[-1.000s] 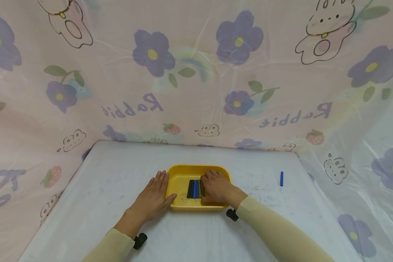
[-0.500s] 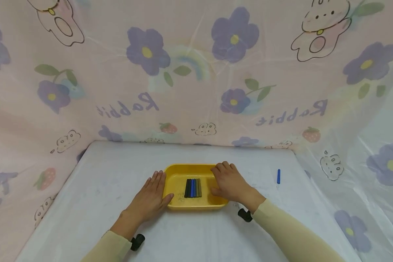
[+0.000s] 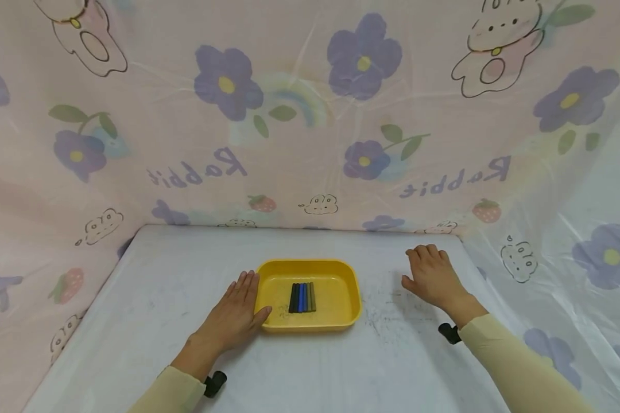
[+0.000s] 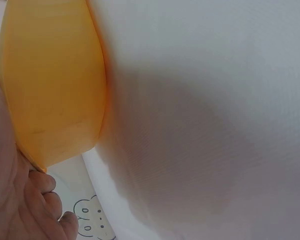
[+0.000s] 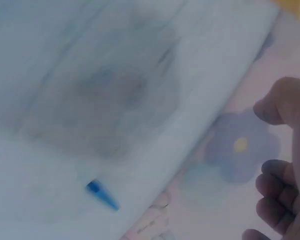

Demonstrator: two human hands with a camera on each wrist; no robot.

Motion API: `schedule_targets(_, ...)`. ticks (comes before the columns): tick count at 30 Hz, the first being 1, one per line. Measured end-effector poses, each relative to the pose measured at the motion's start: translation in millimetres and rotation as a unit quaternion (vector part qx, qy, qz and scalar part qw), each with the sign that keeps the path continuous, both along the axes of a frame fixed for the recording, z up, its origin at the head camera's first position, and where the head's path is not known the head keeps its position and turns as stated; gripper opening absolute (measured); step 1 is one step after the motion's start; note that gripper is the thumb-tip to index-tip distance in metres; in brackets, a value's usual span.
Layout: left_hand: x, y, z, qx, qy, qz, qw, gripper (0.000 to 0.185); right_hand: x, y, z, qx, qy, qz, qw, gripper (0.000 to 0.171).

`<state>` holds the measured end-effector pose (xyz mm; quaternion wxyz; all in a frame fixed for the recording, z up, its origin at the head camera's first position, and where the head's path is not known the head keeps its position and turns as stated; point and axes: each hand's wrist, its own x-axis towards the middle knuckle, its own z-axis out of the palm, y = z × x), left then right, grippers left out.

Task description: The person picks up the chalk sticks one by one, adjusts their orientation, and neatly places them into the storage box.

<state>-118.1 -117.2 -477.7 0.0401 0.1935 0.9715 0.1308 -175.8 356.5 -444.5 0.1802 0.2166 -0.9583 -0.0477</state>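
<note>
A yellow tray (image 3: 341, 267) sits mid-table with several dark and blue sticks (image 3: 302, 297) lying side by side on its floor. My left hand (image 3: 239, 310) lies flat on the table, fingers straight, touching the tray's left wall (image 4: 50, 90). My right hand (image 3: 430, 274) hovers over the table well right of the tray, fingers relaxed and holding nothing. A lone blue stick (image 5: 102, 194) lies on the table near the right hand in the right wrist view. The head view hides it behind that hand.
The white table (image 3: 186, 275) is walled on three sides by a pink flowered sheet (image 3: 289, 143). Faint scuff marks (image 3: 387, 310) mark the surface right of the tray.
My right hand left the sticks in the tray and moved right to the spot where the lone blue stick lay. The left hand and tray stayed put.
</note>
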Motion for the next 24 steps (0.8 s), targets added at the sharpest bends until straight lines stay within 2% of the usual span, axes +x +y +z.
schedule_targets(4,0.8,-1,-0.6,-0.002,-0.005,0.002,1.0000,0.086,0.0,30,-7.1,0.026,-0.051,-0.046,0.997,0.063)
schedule_targets(11,-1.6,0,-1.5,-0.004,0.010,-0.001,0.9999,0.087,-1.2,62,-17.6,0.045,-0.143,-0.118,0.982,0.073)
schedule_targets(15,-1.9,0,-1.5,-0.007,0.008,-0.002,0.9999,0.087,-3.1,72,-22.6,0.050,-0.166,-0.132,0.976,0.074)
schedule_targets(24,-2.6,0,-1.5,-0.003,0.006,-0.001,1.0000,0.087,-10.5,83,-28.9,0.047,-0.187,-0.139,0.971,0.079)
